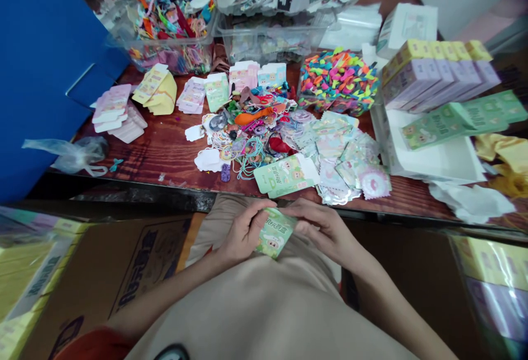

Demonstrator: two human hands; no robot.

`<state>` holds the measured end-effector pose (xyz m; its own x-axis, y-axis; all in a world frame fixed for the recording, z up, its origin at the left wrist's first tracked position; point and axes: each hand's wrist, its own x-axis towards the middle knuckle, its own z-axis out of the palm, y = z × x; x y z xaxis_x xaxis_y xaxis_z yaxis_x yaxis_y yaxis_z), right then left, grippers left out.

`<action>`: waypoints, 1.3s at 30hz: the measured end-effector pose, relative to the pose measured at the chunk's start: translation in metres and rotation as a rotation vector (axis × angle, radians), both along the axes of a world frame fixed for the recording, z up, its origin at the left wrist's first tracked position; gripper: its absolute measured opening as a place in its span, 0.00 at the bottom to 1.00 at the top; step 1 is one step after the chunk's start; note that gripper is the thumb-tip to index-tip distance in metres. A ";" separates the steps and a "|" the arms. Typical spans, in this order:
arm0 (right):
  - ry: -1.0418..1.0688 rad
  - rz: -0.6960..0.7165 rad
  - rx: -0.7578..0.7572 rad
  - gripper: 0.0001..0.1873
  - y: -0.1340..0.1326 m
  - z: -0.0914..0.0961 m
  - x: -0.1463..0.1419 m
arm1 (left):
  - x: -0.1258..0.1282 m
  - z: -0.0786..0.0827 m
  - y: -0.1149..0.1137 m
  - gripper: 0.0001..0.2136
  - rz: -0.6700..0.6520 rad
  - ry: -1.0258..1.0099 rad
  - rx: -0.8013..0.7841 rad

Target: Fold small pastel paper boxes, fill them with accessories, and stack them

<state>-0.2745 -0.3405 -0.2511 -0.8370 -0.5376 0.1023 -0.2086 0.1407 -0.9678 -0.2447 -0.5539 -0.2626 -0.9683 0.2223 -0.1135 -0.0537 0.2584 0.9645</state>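
Left hand (246,232) clamps the side of a pale-green, flat, printed paper packet (275,236) above the lap, apparently steadying it so the right hand (324,229) can work at its upper corner; whether those fingers pinch, cannot tell. Similar green printed packets (280,177) lie at the reddish-brown wooden table's (165,153) near edge, probably for easy reach. Held packet: tilted, white cartoon figure below dark lettering.

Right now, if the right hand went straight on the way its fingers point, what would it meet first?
Most likely the green packet in the left hand, though depth and contact are hard to judge.
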 end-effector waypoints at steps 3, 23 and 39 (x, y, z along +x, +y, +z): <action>-0.038 -0.021 -0.029 0.15 -0.007 -0.007 0.010 | -0.003 0.000 0.000 0.18 0.022 -0.011 0.002; -0.311 -0.384 -0.174 0.17 -0.023 -0.002 0.030 | 0.005 -0.011 -0.001 0.15 -0.043 0.086 -0.055; 0.020 -0.368 -0.061 0.07 -0.024 0.007 0.031 | 0.006 -0.002 0.000 0.15 0.077 0.047 0.018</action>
<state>-0.2438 -0.3644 -0.2443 -0.9707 -0.1932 0.1429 -0.1734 0.1517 -0.9731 -0.2391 -0.5538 -0.2644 -0.9869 0.1482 -0.0639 -0.0272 0.2377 0.9710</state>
